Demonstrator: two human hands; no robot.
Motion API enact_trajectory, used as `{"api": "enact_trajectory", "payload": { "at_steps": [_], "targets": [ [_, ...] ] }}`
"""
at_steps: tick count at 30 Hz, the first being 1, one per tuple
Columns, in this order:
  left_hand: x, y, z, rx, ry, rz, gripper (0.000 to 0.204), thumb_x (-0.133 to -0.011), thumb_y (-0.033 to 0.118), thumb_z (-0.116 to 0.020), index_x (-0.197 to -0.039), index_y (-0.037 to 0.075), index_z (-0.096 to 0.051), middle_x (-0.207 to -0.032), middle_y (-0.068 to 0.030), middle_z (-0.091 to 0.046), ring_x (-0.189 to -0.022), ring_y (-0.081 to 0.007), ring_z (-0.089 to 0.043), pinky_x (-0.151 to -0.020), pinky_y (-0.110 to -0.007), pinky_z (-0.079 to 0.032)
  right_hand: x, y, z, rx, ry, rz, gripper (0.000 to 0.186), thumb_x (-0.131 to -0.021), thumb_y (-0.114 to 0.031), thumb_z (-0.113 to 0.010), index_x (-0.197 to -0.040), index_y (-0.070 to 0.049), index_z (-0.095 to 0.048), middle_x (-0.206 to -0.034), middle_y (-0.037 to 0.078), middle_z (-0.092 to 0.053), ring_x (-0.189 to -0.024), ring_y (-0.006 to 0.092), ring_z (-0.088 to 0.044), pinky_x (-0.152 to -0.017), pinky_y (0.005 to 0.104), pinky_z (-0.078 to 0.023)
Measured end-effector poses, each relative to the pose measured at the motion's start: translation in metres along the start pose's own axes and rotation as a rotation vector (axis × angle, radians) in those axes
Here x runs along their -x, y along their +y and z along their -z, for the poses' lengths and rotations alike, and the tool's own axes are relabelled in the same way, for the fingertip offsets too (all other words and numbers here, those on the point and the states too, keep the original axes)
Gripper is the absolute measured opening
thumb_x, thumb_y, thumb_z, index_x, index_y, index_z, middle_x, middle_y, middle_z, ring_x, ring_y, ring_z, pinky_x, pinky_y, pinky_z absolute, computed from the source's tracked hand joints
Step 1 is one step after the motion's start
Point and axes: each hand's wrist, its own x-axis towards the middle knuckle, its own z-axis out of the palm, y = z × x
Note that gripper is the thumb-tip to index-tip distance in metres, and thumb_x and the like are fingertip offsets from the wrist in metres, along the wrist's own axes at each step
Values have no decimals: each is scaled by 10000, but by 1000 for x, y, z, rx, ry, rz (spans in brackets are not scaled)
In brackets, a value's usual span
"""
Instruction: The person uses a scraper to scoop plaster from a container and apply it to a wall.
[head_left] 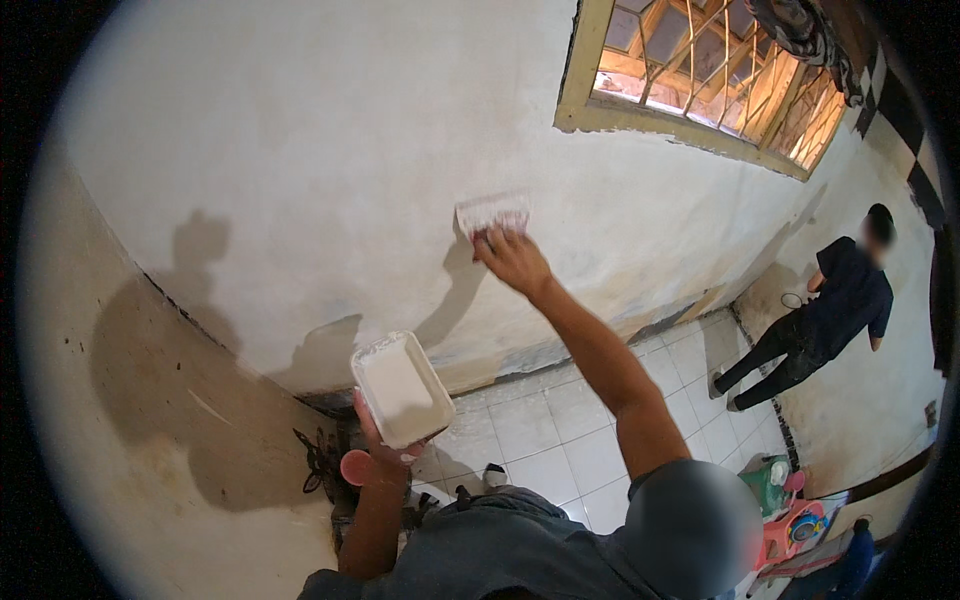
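My right hand (510, 258) is closed around a wide, flat paintbrush (492, 212), its arm stretched forward. The pale bristles rest against the whitish wall (330, 130), where they look slightly smeared by motion. Lower and to the left, my left hand (372, 428) supports a cream rectangular paint tray (434, 379) from below and along its side. White paint covers the tray's inside, with splashes on its far rim. Most of the left fingers are hidden under the tray.
A barred window with a yellow frame (570, 95) is at upper right. Another person (835, 300) in dark clothes stands by the right wall. White floor tiles (530, 425) lie below. Colourful plastic items (790, 520) sit at lower right, dark clutter (318, 462) in the left corner.
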Motion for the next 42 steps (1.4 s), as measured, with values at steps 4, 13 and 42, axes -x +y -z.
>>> {"api": "enact_trajectory", "payload": {
  "at_steps": [4,13,42],
  "targets": [
    [0,3,16,-134,-15,-65,699,-941,669,-300,-1451,194,-345,-1349,-88,-504,-1145,-305,-574,-917,-508,-530,37,-42,14,-137,-34,-39,314,-826,-217,-635,-1112,-106,-568,-1032,78,-535,-886,240,-597,-690,373,-532],
    [0,-8,-26,57,-68,40,698,-949,658,-270,-1461,188,-333,-1375,-68,-495,-1191,-273,-557,-966,-495,-497,-15,-24,107,-762,522,-650,99,-820,-44,-665,-884,-25,-591,-789,95,-560,-700,232,-572,-615,325,-474],
    [-24,-28,-7,-82,-238,-189,836,-866,770,-335,-1464,186,-321,-1380,-103,-480,-1197,-326,-539,-911,-528,-508,-148,269,242,562,449,512,336,-760,-340,-740,-1063,-223,-654,-1140,-12,-565,-1106,177,-534,-955,380,-479]
  ]
}}
